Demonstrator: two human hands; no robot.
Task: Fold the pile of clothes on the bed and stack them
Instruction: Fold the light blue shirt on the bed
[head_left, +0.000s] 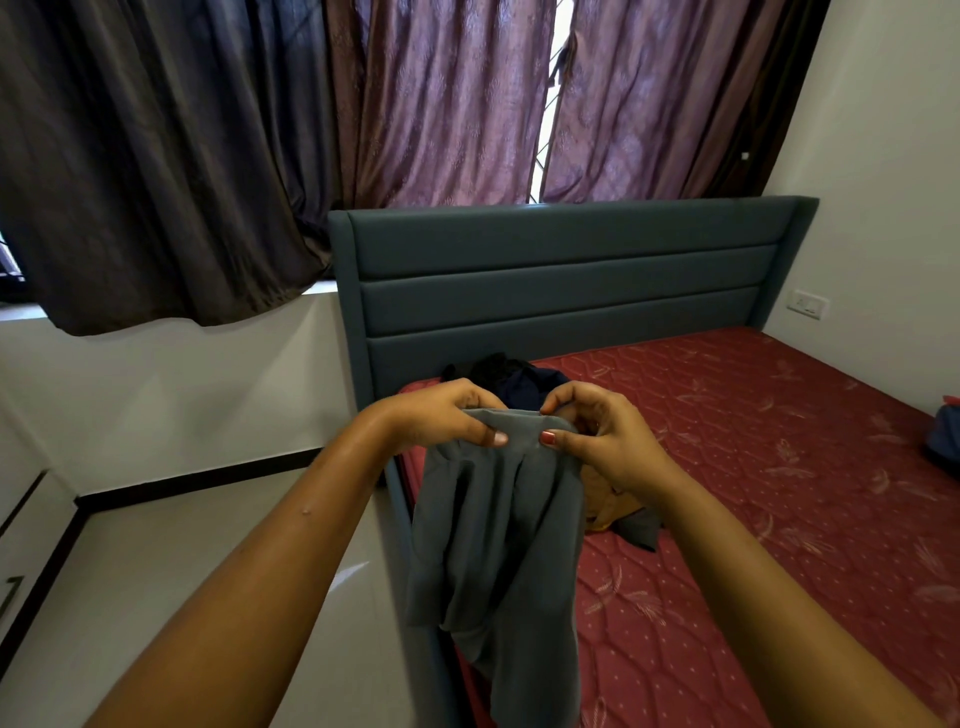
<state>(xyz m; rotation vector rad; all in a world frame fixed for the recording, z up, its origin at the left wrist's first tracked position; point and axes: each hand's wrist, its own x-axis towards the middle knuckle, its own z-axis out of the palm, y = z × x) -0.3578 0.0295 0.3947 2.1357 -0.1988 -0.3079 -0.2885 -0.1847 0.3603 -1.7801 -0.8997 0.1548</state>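
Fingers (475, 399) of both hands curl on one grey garment (493, 545) — left hand (441, 415) and right hand (605, 441) pinch its top edge close together, two thumbs on the cloth. It hangs at the side of the red mattress (779, 467). Behind the hands lies one dark heap of clothes (519, 376) — one mustard piece (602, 504) nearer.
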